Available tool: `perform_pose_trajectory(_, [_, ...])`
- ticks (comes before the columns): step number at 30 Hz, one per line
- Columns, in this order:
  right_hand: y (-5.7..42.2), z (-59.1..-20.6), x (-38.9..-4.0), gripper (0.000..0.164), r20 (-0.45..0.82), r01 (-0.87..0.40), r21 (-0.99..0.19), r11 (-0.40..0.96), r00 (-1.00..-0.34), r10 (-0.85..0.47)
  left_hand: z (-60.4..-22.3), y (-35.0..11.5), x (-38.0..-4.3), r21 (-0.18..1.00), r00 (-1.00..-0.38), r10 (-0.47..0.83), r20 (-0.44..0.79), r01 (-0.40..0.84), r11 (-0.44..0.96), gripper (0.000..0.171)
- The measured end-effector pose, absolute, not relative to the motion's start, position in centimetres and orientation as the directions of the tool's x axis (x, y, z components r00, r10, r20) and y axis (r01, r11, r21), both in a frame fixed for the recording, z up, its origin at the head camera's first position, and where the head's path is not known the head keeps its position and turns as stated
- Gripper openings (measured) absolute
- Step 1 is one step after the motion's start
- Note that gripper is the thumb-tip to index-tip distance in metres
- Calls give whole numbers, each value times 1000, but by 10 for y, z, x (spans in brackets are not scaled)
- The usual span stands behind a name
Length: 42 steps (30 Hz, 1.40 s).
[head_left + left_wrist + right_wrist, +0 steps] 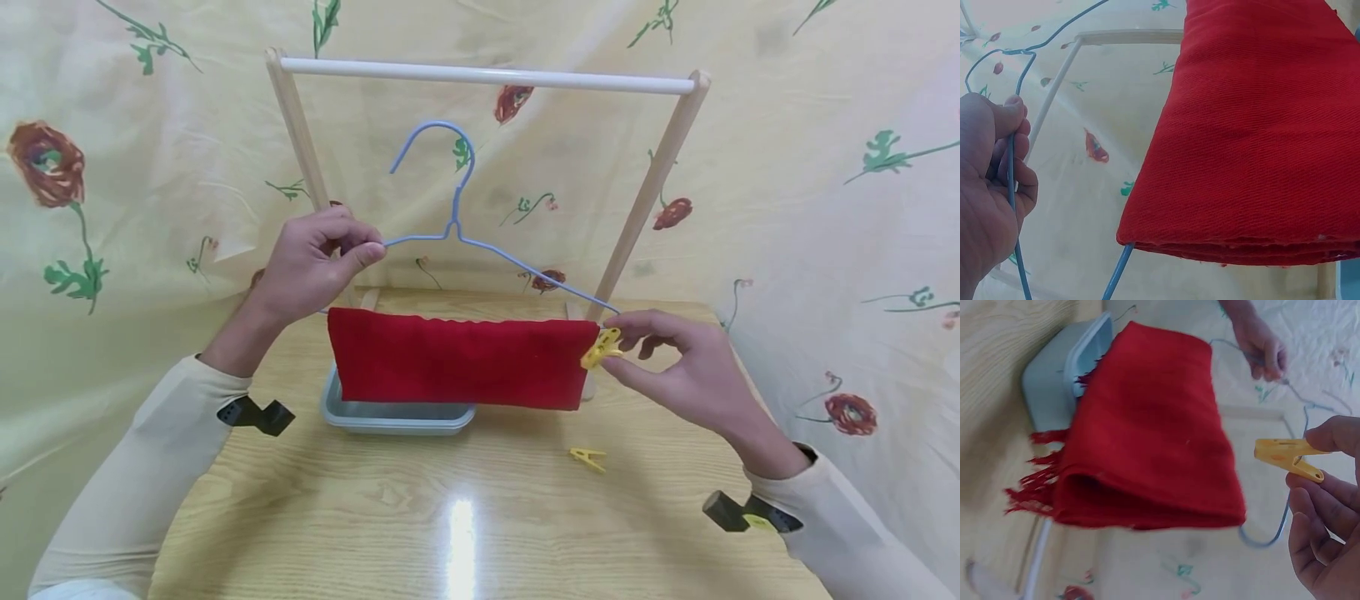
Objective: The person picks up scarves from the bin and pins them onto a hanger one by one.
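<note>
A blue wire hanger (456, 208) is held up in front of the rack, its hook on top. Folded over its lower bar hangs a red cloth (465, 362), with fringe showing along one edge in the right wrist view. My left hand (318, 254) grips the hanger's left shoulder wire between thumb and curled fingers. My right hand (686, 362) pinches a yellow clothespin (601, 348) between thumb and fingers, right at the cloth's right end. In the right wrist view the clothespin (1285, 453) points toward the cloth.
A rack with a white rail (487, 75) and wooden posts stands behind. Below the cloth sits a grey-blue bin (401, 425) on the wooden table (360, 517). Another yellow clothespin (588, 458) lies on the table, front right. Flowered fabric (825, 250) surrounds the table.
</note>
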State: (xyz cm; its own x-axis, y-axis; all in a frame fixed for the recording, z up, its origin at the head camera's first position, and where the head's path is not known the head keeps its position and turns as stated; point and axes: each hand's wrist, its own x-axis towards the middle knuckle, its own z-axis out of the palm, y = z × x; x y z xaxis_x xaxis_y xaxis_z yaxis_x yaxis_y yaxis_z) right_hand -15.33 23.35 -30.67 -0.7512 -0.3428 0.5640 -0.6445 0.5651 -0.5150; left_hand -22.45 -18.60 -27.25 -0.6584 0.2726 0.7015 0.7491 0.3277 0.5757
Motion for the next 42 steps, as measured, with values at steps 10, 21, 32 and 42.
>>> perform_pose_trajectory(10, [182, -283, -163, 35, 509, -646, -607, 463, -763, -398, -272, -183, -226, 580, -666, 246, 704, 739, 343, 5])
perform_pose_trajectory(21, [125, -284, -182, 41, 473, -641, -679, 357, -754, -455, -274, -179, -227, 601, -685, 238, 689, 723, 341, 5])
perform_pose_trajectory(32, [86, -290, -208, 40, 422, -584, -754, 299, -781, -461, -272, -177, -228, 598, -694, 236, 680, 712, 369, 4])
perform_pose_trajectory(42, [62, -288, -223, 45, 379, -536, -789, 300, -808, -451, -271, -176, -230, 593, -692, 235, 682, 712, 375, 4])
